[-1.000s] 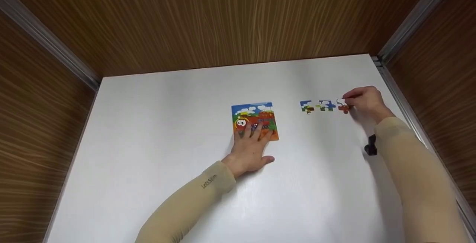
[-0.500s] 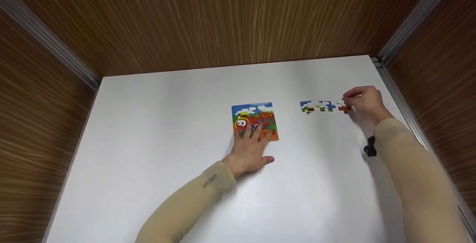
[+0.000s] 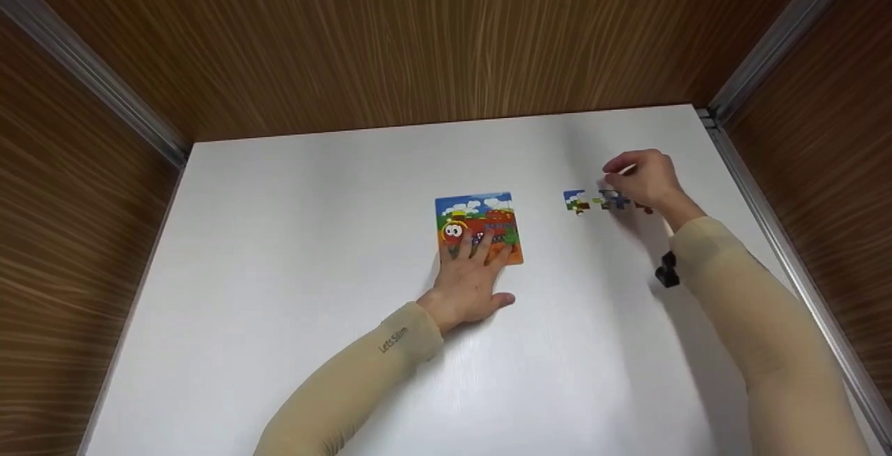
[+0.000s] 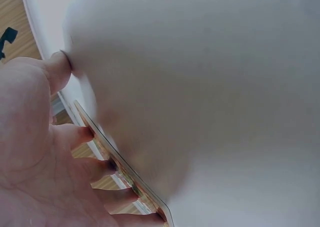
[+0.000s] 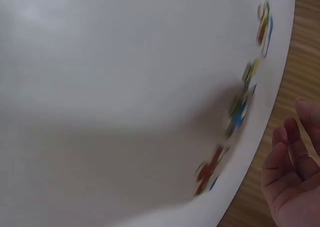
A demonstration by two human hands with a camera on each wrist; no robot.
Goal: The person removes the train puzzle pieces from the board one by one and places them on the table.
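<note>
My left hand [image 3: 467,282] lies spread with straight fingers on the lower part of a square picture puzzle [image 3: 481,210] with a red train on it. The left wrist view shows those fingertips touching the edge side of the puzzle board [image 4: 150,196], the thumb apart from it. Hovering over the row of loose jigsaw pieces is my right hand [image 3: 647,178], fingers loosely bent, with nothing visible between them. In that row, the left jigsaw piece [image 3: 575,200] shows fully. The middle jigsaw piece [image 5: 240,109] and the right jigsaw piece [image 5: 209,173] are partly covered in the head view.
The pieces lie on a white table [image 3: 313,233], right of the puzzle. Brown wood-grain panels [image 3: 446,38] stand behind and at both sides. A black device [image 3: 667,271] sits at my right forearm.
My right hand has left the right jigsaw piece and shifted left and slightly up, above the middle one. The left hand and the puzzle under it stay in place.
</note>
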